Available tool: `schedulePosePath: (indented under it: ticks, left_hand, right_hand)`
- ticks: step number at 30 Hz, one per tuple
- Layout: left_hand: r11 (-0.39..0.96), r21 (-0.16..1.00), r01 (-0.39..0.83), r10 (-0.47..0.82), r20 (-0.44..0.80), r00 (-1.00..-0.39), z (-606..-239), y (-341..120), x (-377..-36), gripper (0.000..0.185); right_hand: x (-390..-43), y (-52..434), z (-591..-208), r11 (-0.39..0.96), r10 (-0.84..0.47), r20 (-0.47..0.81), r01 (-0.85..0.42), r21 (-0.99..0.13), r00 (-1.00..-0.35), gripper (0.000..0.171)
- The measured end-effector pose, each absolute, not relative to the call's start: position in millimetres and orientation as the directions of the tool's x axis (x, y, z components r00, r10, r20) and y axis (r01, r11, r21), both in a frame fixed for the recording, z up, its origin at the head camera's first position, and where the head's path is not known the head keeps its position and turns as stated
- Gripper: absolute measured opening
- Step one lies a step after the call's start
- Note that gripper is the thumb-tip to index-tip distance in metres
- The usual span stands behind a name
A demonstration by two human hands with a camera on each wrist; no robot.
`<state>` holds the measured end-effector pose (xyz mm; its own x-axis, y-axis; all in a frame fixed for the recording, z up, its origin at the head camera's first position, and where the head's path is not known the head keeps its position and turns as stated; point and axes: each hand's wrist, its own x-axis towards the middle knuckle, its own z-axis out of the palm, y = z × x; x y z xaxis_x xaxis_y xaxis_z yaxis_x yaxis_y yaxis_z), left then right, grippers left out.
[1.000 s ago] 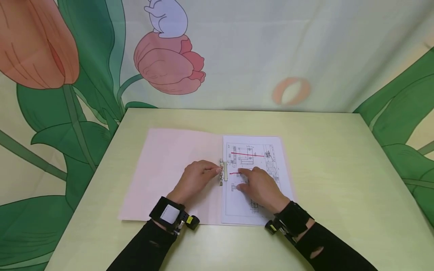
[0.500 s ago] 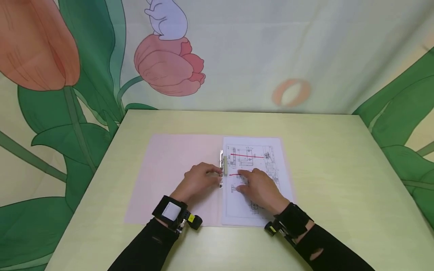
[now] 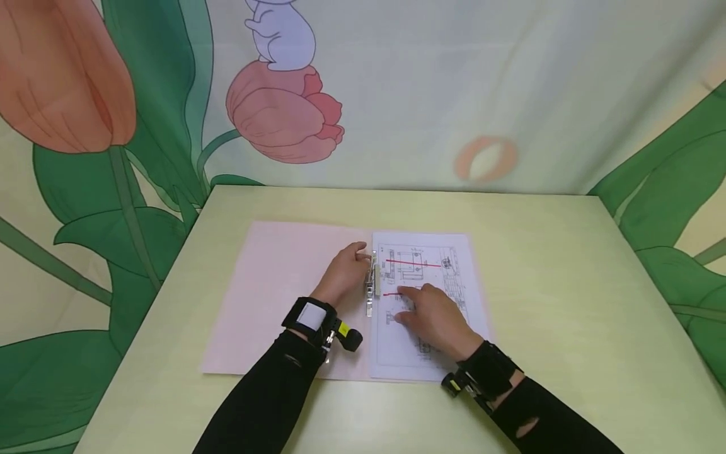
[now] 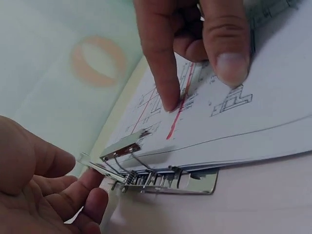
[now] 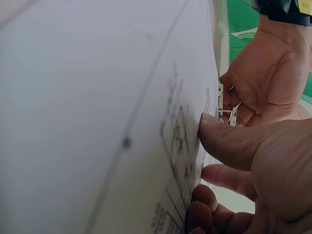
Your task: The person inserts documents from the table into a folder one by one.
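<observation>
An open pink folder (image 3: 272, 296) lies on the yellow-green table (image 3: 567, 284). Its right half holds a stack of sheets (image 3: 437, 252) printed with technical drawings and red lines. A metal lever clip (image 3: 371, 287) runs along the spine. My left hand (image 3: 360, 257) is at the far end of the clip. Its curled fingers (image 4: 92, 195) pinch the raised lever (image 4: 119, 148). My right hand (image 3: 405, 304) rests on the sheets just right of the clip. Its index finger (image 4: 163, 73) and thumb (image 4: 229, 44) press the paper down. The right wrist view shows the paper (image 5: 97, 122) close up.
A cloth backdrop (image 3: 397, 94) printed with tulips and green leaves hangs behind and beside the table. The table's far edge runs just past the folder. Bare tabletop lies right of the sheets and in front of the folder.
My left hand has slid away from me along the spine, from the middle of the clip to its far end. The right hand has stayed pressing the sheets.
</observation>
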<state>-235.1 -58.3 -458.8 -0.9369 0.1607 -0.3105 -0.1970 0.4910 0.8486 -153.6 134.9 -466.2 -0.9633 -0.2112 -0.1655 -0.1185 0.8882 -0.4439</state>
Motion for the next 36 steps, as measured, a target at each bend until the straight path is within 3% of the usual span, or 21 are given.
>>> schedulePosePath:
  ticks: [7, 16, 21, 33, 36]
  left_hand:
    - [0.413, 0.890, -0.193, 0.154, -0.277, -0.949, -457, -73, -226, 0.036]
    - [0.500, 0.864, -0.066, 0.247, -0.215, -0.945, -459, -81, -199, 0.033]
    - [0.472, 0.881, -0.037, 0.261, -0.180, -0.949, -461, -85, -194, 0.027]
    - [0.500, 0.856, -0.132, 0.312, -0.320, -0.895, -458, -97, -199, 0.018]
    - [0.529, 0.841, -0.112, 0.336, -0.328, -0.883, -459, -95, -201, 0.028]
  right_hand:
    - [-155, 134, -466, 0.887, -0.223, -0.158, -0.133, -0.442, -0.962, 0.053]
    - [-155, 135, -465, 0.891, -0.217, -0.157, -0.130, -0.435, -0.963, 0.054]
    - [-155, 136, -466, 0.893, -0.228, -0.153, -0.143, -0.427, -0.962, 0.055]
    - [-155, 135, -468, 0.890, -0.218, -0.171, -0.124, -0.438, -0.961, 0.054]
    - [-155, 135, -467, 0.891, -0.214, -0.170, -0.121, -0.437, -0.962, 0.053]
